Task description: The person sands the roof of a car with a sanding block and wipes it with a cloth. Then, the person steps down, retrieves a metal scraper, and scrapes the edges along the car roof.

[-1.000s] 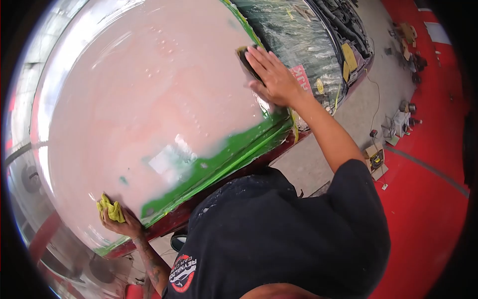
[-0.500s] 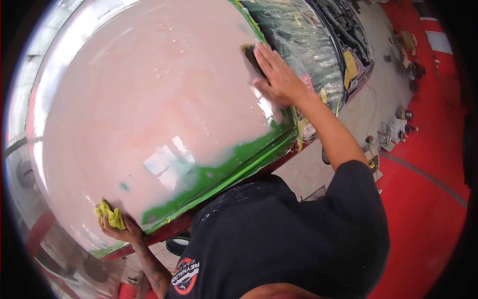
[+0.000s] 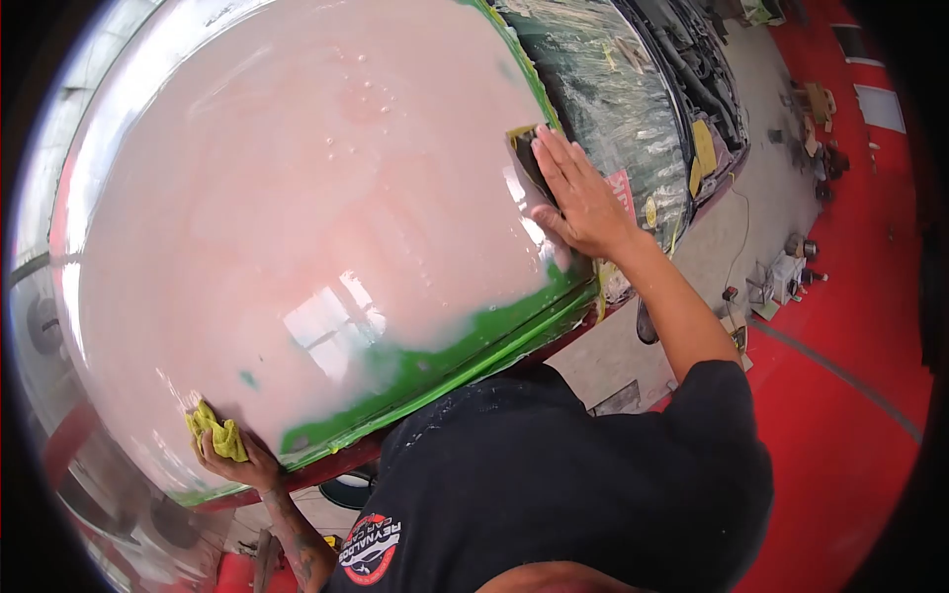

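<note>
A wet, pinkish car roof (image 3: 267,208) with green patches along its near edge fills the left and middle. At its lower left corner my left hand (image 3: 237,463) is closed round a crumpled yellow cloth (image 3: 216,433) and rests on the surface. Near the windshield edge my right hand (image 3: 581,196) presses a dark sanding pad (image 3: 530,156) with a yellowish edge flat on the roof. The fingers lie stretched along the pad, with the thumb on its near side.
A smeared windshield (image 3: 613,99) with a red sticker (image 3: 621,192) lies beyond the roof. Past it is the exposed front of the car. Boxes and tools stand on the grey and red floor (image 3: 820,395) at right. A round container (image 3: 348,489) is below the roof edge.
My right hand has moved with the pad down along the windshield edge of the roof, toward my body. My left hand still holds the cloth at the corner. The view has shifted slightly.
</note>
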Tool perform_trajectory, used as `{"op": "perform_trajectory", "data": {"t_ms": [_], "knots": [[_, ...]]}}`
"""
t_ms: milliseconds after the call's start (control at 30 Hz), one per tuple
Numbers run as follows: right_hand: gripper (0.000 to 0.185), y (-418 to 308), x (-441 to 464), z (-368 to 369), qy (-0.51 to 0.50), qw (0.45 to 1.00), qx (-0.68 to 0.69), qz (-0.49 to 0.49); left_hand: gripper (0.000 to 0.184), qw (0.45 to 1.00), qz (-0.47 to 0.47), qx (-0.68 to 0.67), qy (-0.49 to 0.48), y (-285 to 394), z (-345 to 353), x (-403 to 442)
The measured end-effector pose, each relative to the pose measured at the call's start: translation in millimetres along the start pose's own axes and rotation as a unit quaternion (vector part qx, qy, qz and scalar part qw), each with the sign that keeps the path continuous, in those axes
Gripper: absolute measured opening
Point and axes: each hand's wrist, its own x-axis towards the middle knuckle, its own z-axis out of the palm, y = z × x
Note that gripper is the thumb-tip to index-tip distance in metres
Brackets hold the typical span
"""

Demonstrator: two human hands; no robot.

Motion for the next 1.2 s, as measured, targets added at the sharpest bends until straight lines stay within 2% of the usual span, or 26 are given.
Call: {"op": "perform_trajectory", "data": {"t_ms": [133, 267, 333, 533, 633, 733, 867, 933, 1000, 1133, 1200], "knots": [[0.073, 45, 107, 14, 0.096, 0.992, -0.041, -0.065, 0.048, 1.0, -0.01, 0.003, -0.003, 2, 0, 1], [0.073, 87, 201, 29, 0.099, 0.993, -0.051, -0.046, 0.051, 1.0, -0.003, 0.004, -0.011, 1, -4, -3], [0.074, 85, 202, 24, 0.093, 0.993, -0.058, -0.034, 0.051, 1.0, 0.004, 0.01, -0.009, 0, -3, -1], [0.076, 18, 58, 6, 0.027, 0.999, -0.038, -0.027, 0.05, 1.0, 0.009, 0.012, -0.007, 3, -3, 0], [0.074, 15, 53, 6, 0.035, 0.998, -0.023, -0.041, 0.05, 1.0, 0.003, 0.015, -0.008, 1, -3, 0], [0.074, 41, 117, 8, 0.057, 0.995, -0.034, -0.07, 0.051, 1.0, -0.015, -0.001, -0.008, 2, -2, -3], [0.073, 86, 249, 15, 0.074, 0.993, -0.062, -0.066, 0.052, 1.0, -0.013, 0.007, -0.023, 3, -4, -1], [0.077, 116, 329, 21, 0.041, 0.998, -0.057, -0.002, 0.053, 1.0, -0.01, 0.005, -0.024, 3, -5, -2], [0.078, 108, 374, 5, 0.027, 0.998, 0.017, 0.047, 0.053, 0.999, -0.023, -0.01, -0.039, 4, -6, -3], [0.078, 113, 375, 16, 0.031, 0.998, 0.029, 0.054, 0.056, 0.999, -0.017, -0.009, -0.03, 5, -7, -3], [0.069, 102, 317, 16, 0.053, 0.997, -0.048, -0.02, 0.055, 1.0, -0.017, -0.005, -0.026, 3, -5, -4]]}}
